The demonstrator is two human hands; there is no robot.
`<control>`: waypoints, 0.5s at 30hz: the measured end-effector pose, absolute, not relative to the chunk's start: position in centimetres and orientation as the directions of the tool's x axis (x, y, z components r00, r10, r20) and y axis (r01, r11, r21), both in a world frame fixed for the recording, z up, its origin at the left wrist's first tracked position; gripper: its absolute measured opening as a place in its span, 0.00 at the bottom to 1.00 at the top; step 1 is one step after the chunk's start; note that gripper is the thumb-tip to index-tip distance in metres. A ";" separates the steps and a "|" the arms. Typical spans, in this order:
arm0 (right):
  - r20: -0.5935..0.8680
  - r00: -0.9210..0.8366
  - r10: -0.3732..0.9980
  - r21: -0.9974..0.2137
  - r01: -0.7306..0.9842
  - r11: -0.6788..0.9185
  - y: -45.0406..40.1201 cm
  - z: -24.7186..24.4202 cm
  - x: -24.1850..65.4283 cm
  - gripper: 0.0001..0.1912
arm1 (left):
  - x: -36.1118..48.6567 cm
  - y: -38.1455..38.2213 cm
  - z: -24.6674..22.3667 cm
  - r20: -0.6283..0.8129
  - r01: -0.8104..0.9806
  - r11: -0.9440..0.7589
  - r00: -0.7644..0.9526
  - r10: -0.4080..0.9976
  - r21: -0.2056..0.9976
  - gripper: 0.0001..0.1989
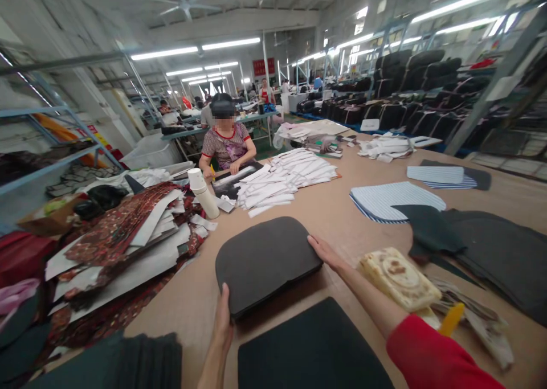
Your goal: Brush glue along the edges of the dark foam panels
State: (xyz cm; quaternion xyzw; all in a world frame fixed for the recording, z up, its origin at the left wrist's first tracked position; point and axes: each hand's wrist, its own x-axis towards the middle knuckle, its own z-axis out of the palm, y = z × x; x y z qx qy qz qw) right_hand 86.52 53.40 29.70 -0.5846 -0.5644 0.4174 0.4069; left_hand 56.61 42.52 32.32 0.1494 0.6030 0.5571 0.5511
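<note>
Between my two hands is a stack of dark grey panels [265, 261] with rounded far corners, its near edge tilted slightly over the brown table [192, 298]. My left hand [223, 315] grips the stack's left edge, thumb on the side. At its right edge my right hand [325, 251] presses with the fingers, partly hidden behind the panels. Nearer to me lies a dark green-black panel [307, 349] with straight edges. Another pile of dark green pieces [145, 357] sits at the lower left.
A yellowed block [399, 278], dark sheets [496, 258] and striped pieces [395, 201] lie on the right. Patterned fabric [115, 218] heaps up on the left. Beyond stand a white bottle [203, 192] and white strips [290, 175]; a co-worker [228, 141] sits behind them.
</note>
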 end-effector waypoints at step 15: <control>-0.221 -0.077 0.972 -0.967 0.144 -0.208 52.9 27.8 86.3 0.27 | 56.0 43.1 31.6 -0.493 -0.432 0.331 -0.345 0.799 0.839 0.24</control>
